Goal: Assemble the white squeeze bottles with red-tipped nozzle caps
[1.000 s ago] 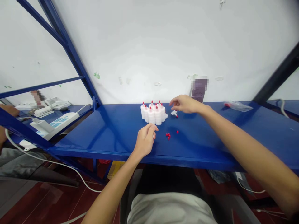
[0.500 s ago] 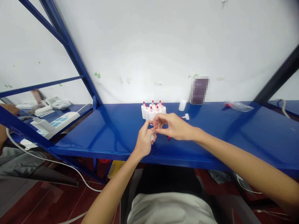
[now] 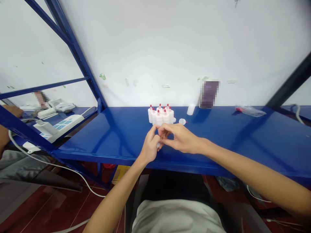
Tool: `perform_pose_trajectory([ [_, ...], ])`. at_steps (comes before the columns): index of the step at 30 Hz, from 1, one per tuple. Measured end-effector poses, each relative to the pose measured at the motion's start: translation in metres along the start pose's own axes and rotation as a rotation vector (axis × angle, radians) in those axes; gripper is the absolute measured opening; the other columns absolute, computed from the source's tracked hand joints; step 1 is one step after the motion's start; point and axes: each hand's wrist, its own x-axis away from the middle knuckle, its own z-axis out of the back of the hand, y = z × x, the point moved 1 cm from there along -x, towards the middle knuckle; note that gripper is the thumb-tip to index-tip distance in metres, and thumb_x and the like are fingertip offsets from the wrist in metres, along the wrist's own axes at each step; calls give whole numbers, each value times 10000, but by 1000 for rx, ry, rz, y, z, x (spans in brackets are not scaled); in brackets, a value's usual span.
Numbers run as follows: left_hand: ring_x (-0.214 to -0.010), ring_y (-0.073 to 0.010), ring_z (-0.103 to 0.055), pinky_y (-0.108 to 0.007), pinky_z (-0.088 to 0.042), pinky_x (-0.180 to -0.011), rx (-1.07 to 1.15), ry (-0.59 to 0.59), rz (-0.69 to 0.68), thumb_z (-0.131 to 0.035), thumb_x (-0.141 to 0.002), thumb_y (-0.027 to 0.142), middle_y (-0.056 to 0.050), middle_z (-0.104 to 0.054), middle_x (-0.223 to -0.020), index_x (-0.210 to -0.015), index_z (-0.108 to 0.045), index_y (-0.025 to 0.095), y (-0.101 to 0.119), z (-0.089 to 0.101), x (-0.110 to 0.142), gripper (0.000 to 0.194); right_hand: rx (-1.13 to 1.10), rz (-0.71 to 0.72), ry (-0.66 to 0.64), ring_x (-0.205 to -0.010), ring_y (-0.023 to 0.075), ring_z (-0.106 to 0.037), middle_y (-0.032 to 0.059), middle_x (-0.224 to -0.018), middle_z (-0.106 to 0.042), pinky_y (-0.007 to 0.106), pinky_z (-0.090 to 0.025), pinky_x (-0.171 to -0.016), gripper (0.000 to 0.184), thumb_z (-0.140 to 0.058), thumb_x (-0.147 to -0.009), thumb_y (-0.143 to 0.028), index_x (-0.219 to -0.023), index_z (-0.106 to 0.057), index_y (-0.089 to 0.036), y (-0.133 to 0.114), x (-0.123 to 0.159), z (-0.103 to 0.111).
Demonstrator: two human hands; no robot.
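Observation:
My left hand (image 3: 150, 145) is closed round a small white nozzle cap (image 3: 158, 145), mostly hidden by the fingers. My right hand (image 3: 181, 137) meets it from the right, thumb and index finger pinched at the top of that piece; what lies between those fingertips is hidden. Just beyond both hands stands a cluster of several white squeeze bottles (image 3: 157, 119) with red-tipped nozzles, upright and close together. A loose white nozzle cap (image 3: 182, 122) with a red tip lies on its side right of the cluster.
A white bottle (image 3: 190, 109) without a nozzle stands near the wall, beside a propped phone-like object (image 3: 209, 94). A clear plastic bag (image 3: 251, 111) with something red lies on the blue table (image 3: 230, 139). On the left are a power strip (image 3: 64, 126) and another person's arm (image 3: 3, 129).
The loose nozzle cap has rolled left and turned, its open base now showing. My hands stay together, the right one slightly lower. A red piece under my right hand is now hidden.

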Motion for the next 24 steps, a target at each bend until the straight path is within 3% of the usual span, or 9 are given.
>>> perform_pose_trajectory([
  [3, -415, -62, -374, -179, -310, -406, 8, 62, 40, -473, -761, 200, 88, -450, -596, -885, -424, 215, -1, 1, 1, 135, -30, -14, 21, -682, 134, -638, 2, -774, -668, 270, -515, -637, 75, -600, -892, -175, -879, -529, -197, 0, -1, -3],
  [6, -427, -89, -427, -186, -343, -414, -1, 173, 53, -485, -837, 320, 84, -506, -570, -989, -426, 230, -1, 0, 1, 187, -34, -38, 16, -725, 144, -659, 18, -812, -687, 288, -536, -683, 64, -621, -870, -186, -894, -561, -187, -3, -5, 12],
  [9, -406, -94, -395, -189, -337, -411, -67, 241, 84, -431, -899, 429, 89, -454, -496, -981, -467, 224, 1, -1, -1, 224, 14, -104, 18, -742, 163, -670, 41, -836, -709, 310, -543, -698, 122, -687, -832, -263, -877, -615, -175, -4, -9, 50],
  [11, -393, -85, -352, -189, -315, -408, -111, 248, 113, -424, -906, 423, 96, -377, -465, -892, -488, 212, 3, -3, -2, 221, 115, -213, 88, -698, 177, -670, 45, -763, -716, 318, -531, -652, 146, -712, -807, -303, -822, -653, -171, 3, -13, 83],
  [14, -400, -83, -351, -195, -299, -410, -144, 231, 127, -436, -903, 404, 85, -362, -465, -804, -499, 199, 5, -4, -3, 235, 409, -389, 279, -665, 194, -664, 54, -689, -709, 341, -517, -649, 144, -752, -766, -296, -728, -687, -174, 28, -24, 119],
  [15, -404, -84, -360, -197, -300, -413, -158, 225, 125, -439, -905, 401, 81, -374, -468, -795, -506, 197, 4, -4, -3, 242, 464, -435, 271, -688, 206, -673, 61, -698, -714, 345, -522, -668, 122, -759, -753, -270, -725, -699, -168, 39, -30, 125],
  [19, -415, -87, -379, -197, -312, -423, -214, 203, 121, -445, -920, 408, 72, -407, -480, -796, -529, 191, 1, -2, -2, 263, 519, -502, 65, -727, 202, -689, 65, -751, -744, 310, -525, -668, 62, -731, -740, -191, -774, -739, -141, 77, -53, 120],
  [24, -421, -91, -385, -197, -316, -429, -235, 180, 108, -441, -930, 416, 69, -411, -485, -798, -535, 191, -1, -1, -3, 278, 530, -554, -77, -655, 159, -659, 48, -730, -743, 260, -487, -585, 45, -719, -728, -163, -757, -740, -137, 85, -68, 111],
])
